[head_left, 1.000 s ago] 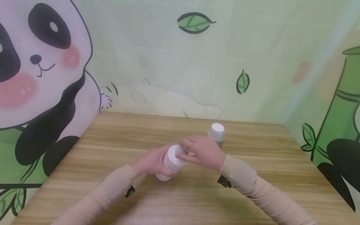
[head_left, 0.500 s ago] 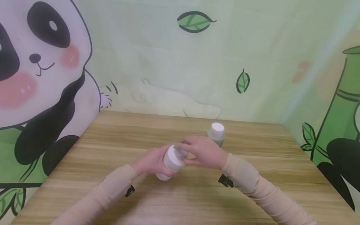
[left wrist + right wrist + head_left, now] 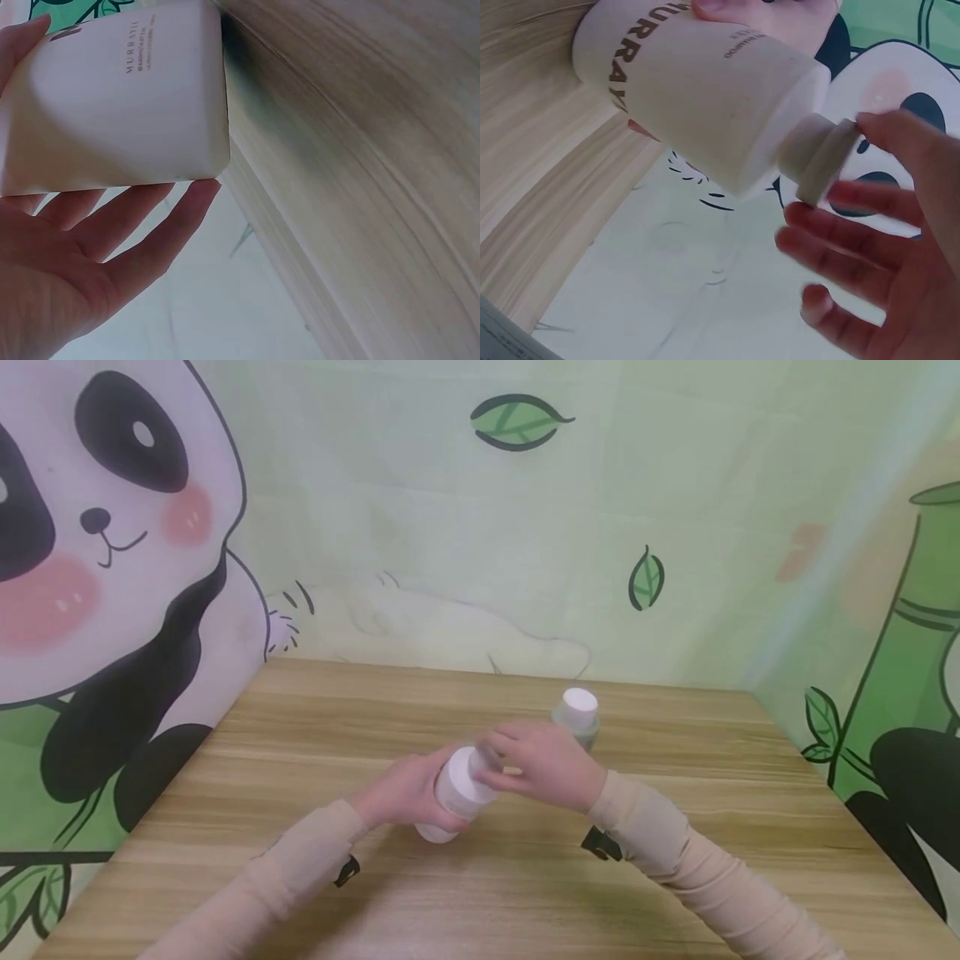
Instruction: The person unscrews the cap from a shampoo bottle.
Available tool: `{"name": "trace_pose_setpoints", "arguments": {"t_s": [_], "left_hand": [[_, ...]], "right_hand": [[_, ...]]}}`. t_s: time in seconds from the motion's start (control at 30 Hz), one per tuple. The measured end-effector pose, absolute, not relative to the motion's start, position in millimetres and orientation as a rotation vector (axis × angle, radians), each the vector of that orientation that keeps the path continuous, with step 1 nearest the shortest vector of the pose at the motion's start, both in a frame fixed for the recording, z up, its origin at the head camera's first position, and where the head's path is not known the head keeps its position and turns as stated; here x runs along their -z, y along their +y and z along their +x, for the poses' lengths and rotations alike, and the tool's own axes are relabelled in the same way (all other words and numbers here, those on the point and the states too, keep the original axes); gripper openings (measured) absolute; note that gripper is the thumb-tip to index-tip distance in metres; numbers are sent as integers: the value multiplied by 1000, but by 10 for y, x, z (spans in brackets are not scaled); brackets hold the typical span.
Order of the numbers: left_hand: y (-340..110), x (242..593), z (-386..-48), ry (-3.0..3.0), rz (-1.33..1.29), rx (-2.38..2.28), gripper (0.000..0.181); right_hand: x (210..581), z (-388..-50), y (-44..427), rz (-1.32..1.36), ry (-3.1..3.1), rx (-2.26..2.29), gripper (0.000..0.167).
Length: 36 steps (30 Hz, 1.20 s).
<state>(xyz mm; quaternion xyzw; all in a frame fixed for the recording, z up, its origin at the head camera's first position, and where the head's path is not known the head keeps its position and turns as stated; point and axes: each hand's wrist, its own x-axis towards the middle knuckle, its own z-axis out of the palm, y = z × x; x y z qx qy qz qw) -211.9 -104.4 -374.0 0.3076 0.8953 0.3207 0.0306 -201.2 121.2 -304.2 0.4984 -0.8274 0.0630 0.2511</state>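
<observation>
A white shampoo bottle (image 3: pixel 455 793) leans towards the right in the head view, over the middle of the table. My left hand (image 3: pixel 405 789) grips its body, thumb on the near side. In the left wrist view the left fingers (image 3: pixel 157 232) lie along one face of the bottle. The bottle's white cap (image 3: pixel 826 161) sits at its narrow neck, facing my right hand (image 3: pixel 551 764). The right thumb and fingers pinch the cap's rim, with some fingers spread beside it in the right wrist view. Whether the bottle's base touches the table I cannot tell.
Behind my right hand stands a second bottle (image 3: pixel 581 714), pale green with a white cap, its lower part hidden. Both bottles are on or over a wooden table (image 3: pixel 337 710). A printed panda curtain (image 3: pixel 420 527) hangs along the back and sides.
The right fingers have shifted round the cap, reaching further over it half a second ago and lying back towards the right now. The left hand and shampoo bottle stay almost still.
</observation>
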Motion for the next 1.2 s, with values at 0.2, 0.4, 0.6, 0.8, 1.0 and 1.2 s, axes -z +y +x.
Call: {"name": "trace_pose_setpoints", "arguments": {"t_s": [0.2, 0.4, 0.6, 0.8, 1.0, 1.2], "left_hand": [[-1054, 3719, -2101, 2728, 908, -1037, 85], [-1054, 3725, -2108, 2759, 932, -996, 84], [-1037, 3732, -2108, 2776, 962, -963, 81], [-1023, 3741, -2110, 2774, 967, -969, 84], [-1031, 3736, -2105, 2735, 928, -1020, 88], [-1039, 3750, -2110, 2765, 923, -990, 86]], "right_hand": [[2980, -2003, 1205, 1510, -2211, -167, 37], [2996, -2015, 1209, 1463, -2289, -169, 45], [3024, -2028, 1219, 1332, -2452, -158, 47], [3041, -2014, 1229, 1337, -2420, -152, 32], [3017, -2022, 1248, 1459, -2349, -170, 38], [3009, -2007, 1252, 1443, -2340, -166, 48]]}}
